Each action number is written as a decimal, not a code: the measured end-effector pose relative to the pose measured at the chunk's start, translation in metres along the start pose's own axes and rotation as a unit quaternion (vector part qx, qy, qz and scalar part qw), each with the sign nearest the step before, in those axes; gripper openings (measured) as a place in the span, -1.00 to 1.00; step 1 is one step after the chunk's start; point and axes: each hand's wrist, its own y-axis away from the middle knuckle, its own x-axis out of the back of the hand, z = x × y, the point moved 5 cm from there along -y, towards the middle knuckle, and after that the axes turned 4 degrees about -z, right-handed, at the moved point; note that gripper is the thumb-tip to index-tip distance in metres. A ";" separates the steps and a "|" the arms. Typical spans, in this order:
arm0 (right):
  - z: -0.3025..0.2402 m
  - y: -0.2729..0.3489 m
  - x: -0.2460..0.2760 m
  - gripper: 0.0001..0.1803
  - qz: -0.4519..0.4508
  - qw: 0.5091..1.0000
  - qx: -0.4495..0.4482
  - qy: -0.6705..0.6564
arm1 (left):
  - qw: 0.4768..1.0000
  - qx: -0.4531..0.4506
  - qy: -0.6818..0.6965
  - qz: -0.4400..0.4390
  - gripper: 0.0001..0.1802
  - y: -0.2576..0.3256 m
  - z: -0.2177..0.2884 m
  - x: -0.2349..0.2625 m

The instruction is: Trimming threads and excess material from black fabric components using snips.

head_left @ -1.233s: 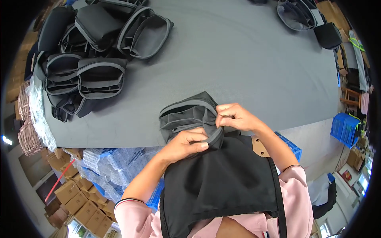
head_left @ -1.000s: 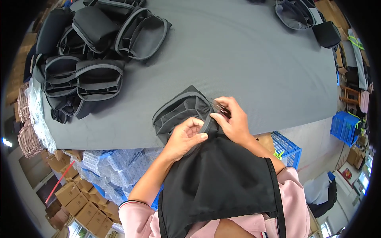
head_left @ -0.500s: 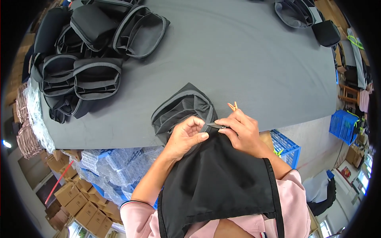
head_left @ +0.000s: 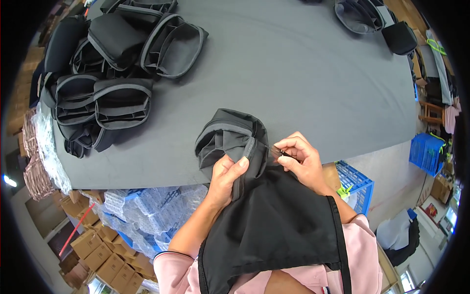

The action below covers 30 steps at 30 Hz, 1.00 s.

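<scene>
A black fabric bag point(head_left: 235, 142) is being pinched closed-fingered by the left hand point(head_left: 226, 177) and right hand point(head_left: 301, 159); finished bags point(head_left: 117, 63) are piled on the bench point(head_left: 303, 83).

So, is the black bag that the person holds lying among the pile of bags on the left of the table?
No, the black bag is gripped by the left hand and right hand, apart from the pile of bags.
</scene>
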 end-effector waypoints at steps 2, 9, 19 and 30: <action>-0.005 -0.002 -0.002 -0.77 0.003 0.999 0.010 0.042 | 1.000 -0.007 0.020 0.004 -0.64 -0.001 0.005 -0.007; -0.016 -0.013 -0.005 -0.77 0.003 0.987 0.087 0.138 | 1.000 0.011 -0.003 -0.002 -0.64 0.000 0.000 0.001; -0.034 -0.017 -0.007 -0.74 0.003 0.916 0.195 0.352 | 0.999 0.012 0.024 -0.020 -0.66 -0.001 0.004 -0.003; -0.033 -0.018 -0.001 -0.76 -0.013 0.958 0.138 0.251 | 1.000 0.026 0.011 -0.004 -0.67 -0.002 -0.003 0.008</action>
